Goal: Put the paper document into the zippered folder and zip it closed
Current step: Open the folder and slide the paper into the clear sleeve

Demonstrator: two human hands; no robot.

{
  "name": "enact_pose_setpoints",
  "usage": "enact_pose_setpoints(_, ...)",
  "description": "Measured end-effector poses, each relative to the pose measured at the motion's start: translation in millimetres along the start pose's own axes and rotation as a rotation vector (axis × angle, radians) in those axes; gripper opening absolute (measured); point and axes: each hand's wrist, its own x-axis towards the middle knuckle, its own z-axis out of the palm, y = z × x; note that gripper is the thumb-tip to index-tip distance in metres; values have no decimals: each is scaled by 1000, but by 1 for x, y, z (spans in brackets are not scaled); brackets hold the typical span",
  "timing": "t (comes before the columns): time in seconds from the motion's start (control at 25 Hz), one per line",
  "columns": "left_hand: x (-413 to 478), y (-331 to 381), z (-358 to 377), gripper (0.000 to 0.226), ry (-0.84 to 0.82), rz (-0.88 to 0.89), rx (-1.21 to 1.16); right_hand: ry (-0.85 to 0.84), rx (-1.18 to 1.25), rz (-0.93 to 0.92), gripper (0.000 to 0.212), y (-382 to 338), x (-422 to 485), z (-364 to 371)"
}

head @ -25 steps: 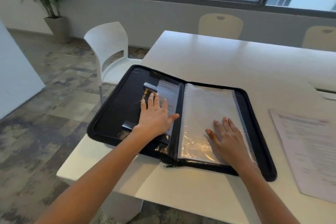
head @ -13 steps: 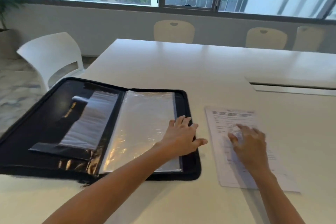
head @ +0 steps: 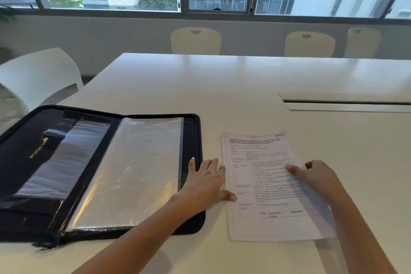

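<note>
Black zippered folder lies open flat at table's near-left corner; clear plastic sleeves inside, nothing visible in them. Folder's left part reaches table edge; wide bare tabletop beyond and to right. Paper document flat on table just right of folder, outside it. Left hand spread flat, palm down, across folder's right border, thumb touching paper's left edge, gripping nothing. Right hand rests on paper's right half, fingers loosely curled, thumb pressing sheet; no pinch visible.

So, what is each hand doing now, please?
Left hand: open, flat across black zippered folder edge and white table.
Right hand: open, on printed paper document.
</note>
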Motion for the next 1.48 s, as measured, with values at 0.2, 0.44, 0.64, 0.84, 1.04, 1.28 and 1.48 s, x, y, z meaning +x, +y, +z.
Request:
enact_pose_setpoints(0.2, 3, -1, 0, 93, 17, -8, 13, -212, 516, -79, 11, 10, 7, 1)
enact_pose_setpoints(0.44, 8, -3, -19, 78, 242, -43, -361, -298, 977, -386, 31, 17, -1, -1)
enact_pose_setpoints(0.64, 22, 1, -75, 42, 308, 215, -1335, -216, 1070, -550, 42, -5, -1, -25)
enact_pose_setpoints(0.84, 31, 9, -123, 26, 512, 467, -1523, -117, 1173, -717, 39, -46, 1, -54)
enact_pose_setpoints(1.04, 32, 8, -127, 23, 558, 499, -1474, -135, 1160, -767, 41, -58, 11, -64)
enact_pose_setpoints(1.28, 38, 9, -74, 27, 360, 318, -1431, -296, 1116, -586, 38, -26, 20, -18)
enact_pose_setpoints(1.48, 39, 12, -90, 22, 433, 313, -1553, -416, 1091, -645, 45, -29, 28, -27)
